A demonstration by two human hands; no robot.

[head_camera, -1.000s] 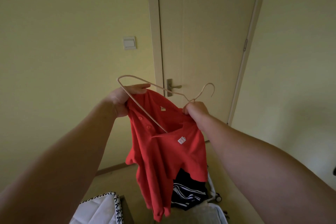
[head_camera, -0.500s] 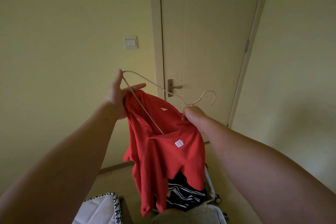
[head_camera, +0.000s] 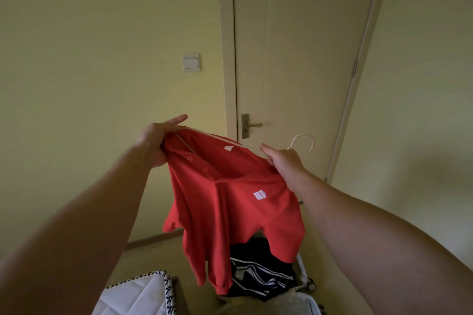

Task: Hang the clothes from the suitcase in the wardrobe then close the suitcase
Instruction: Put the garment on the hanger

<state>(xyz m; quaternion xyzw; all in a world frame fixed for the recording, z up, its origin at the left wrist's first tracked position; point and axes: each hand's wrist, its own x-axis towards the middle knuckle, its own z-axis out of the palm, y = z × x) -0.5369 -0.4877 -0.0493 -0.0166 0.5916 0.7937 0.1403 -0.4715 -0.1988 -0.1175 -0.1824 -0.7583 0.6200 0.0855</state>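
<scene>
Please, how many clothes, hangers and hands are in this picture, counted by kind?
Clothes: 2, a red polo shirt and a dark navy heap with white stripes, counted as one.
Hangers: 1, a thin cream hanger.
Hands: 2, left hand and right hand.
Total: 5.

Red polo shirt [head_camera: 230, 202], collar open, pale hanger [head_camera: 303, 135] partly inside, hook out right; dark striped clothes [head_camera: 258, 273] below

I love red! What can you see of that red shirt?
The red shirt is a soft-looking polo with a collar, red buttons and a small white chest tag. It hangs limp in the air, with a pale hanger threaded into its neck. The left hand grips one shoulder; the right hand holds the hanger.
</scene>
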